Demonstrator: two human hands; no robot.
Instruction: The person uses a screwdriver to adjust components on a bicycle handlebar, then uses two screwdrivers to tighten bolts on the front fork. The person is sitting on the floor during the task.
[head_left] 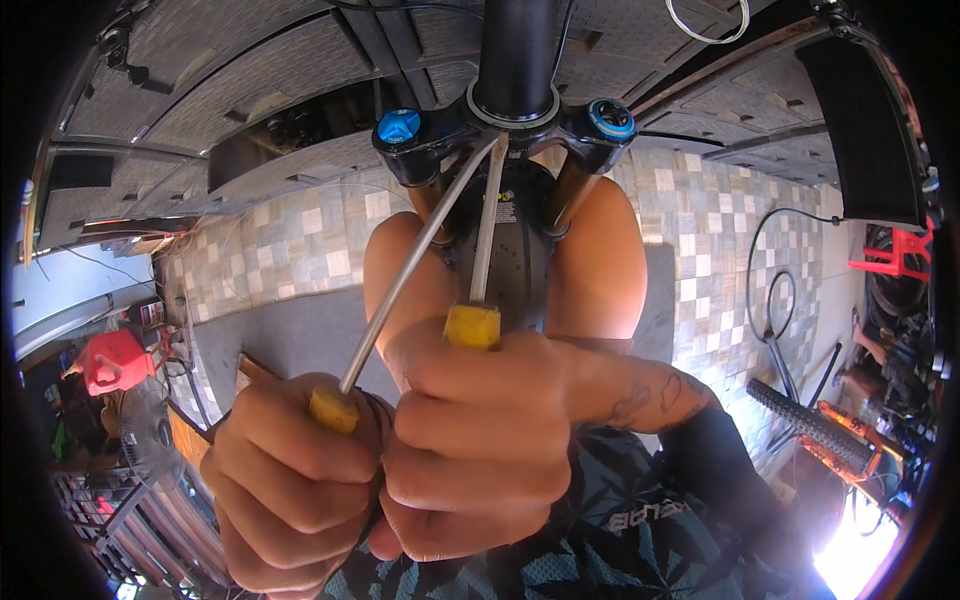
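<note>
My left hand (295,485) is wrapped round the yellow handle of one screwdriver (415,262), whose long metal shaft slants up and to the right. Beside it, my right hand (480,440) grips a second yellow-handled screwdriver (488,230), its shaft nearly straight up. Both shafts converge at the fork crown (510,122) of a bicycle suspension fork, just below the black steerer tube (516,50); how the tips sit there is too small to tell. A blue knob (399,126) tops the left fork leg, and a blue-ringed cap (611,118) the right one. My fists touch each other.
A bicycle tyre (810,425) and orange frame parts lie at the right, near a floor pump (778,360). Grey textured drawers (270,90) line the far side. A red jug (115,360) and a fan (145,430) stand at the left. A red stool (895,250) is at far right.
</note>
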